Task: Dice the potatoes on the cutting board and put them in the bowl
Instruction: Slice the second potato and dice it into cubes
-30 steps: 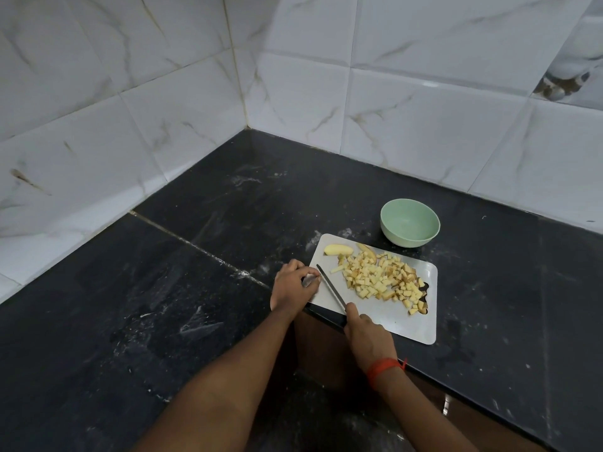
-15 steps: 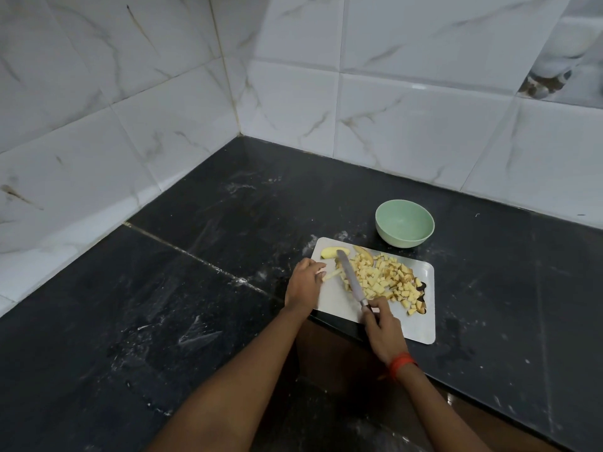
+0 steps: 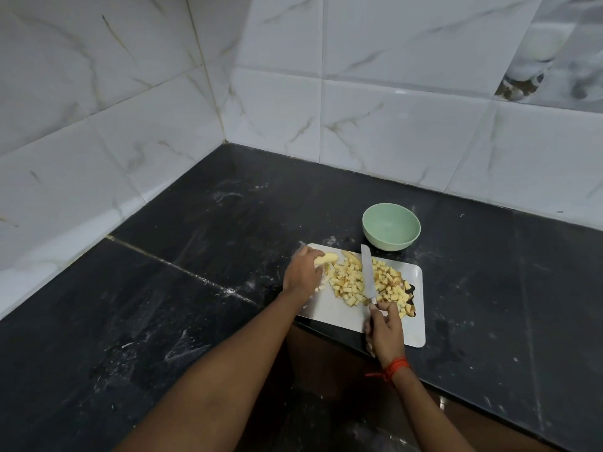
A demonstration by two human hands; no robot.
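Observation:
A white cutting board point(image 3: 339, 313) lies at the counter's front edge with a heap of diced potato point(image 3: 350, 278) across its middle. At the board's far left corner my left hand point(image 3: 301, 274) grips a pale potato wedge point(image 3: 326, 258). Another wedge point(image 3: 351, 258) lies just behind the heap. My right hand point(image 3: 385, 331) holds a knife point(image 3: 368, 275) by its handle, the blade lying over the dice and pointing toward the bowl. The pale green bowl point(image 3: 409, 225) stands beyond the board with nothing in it.
The black stone counter point(image 3: 195, 305) is streaked with white smears and runs into a corner of white marbled wall tiles point(image 3: 375, 119). Dark peel scraps point(image 3: 411, 290) lie at the board's right side. The counter's front edge drops off below the board.
My left hand moved from the board's near left edge up to the far corner and took hold of the wedge. The knife swung right, from beside the heap to across it.

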